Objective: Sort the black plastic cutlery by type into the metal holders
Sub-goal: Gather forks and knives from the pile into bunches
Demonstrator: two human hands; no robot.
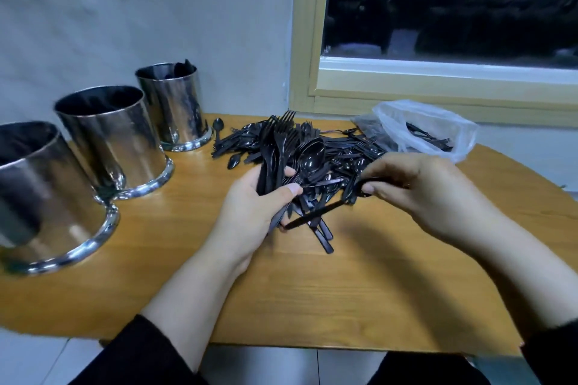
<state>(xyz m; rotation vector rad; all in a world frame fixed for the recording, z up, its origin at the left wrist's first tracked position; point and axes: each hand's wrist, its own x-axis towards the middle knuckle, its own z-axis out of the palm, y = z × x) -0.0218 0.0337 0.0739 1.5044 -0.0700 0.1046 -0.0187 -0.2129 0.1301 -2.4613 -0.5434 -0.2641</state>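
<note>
A heap of black plastic cutlery [341,147] lies on the wooden table [344,291] by the window. My left hand [253,206] grips a bundle of forks and spoons [283,147], heads pointing up and away. My right hand [419,191] pinches one black piece [353,192] by its head, its handle slanting down toward my left hand. Three shiny metal holders stand in a row at the left: near [47,197], middle [115,141], far [175,103]. The far one shows black cutlery tips above its rim.
A clear plastic bag [428,128] holding more black cutlery lies at the back right, under the window frame [312,40]. A single spoon [218,126] lies beside the far holder. The table's front edge curves just ahead of my sleeves.
</note>
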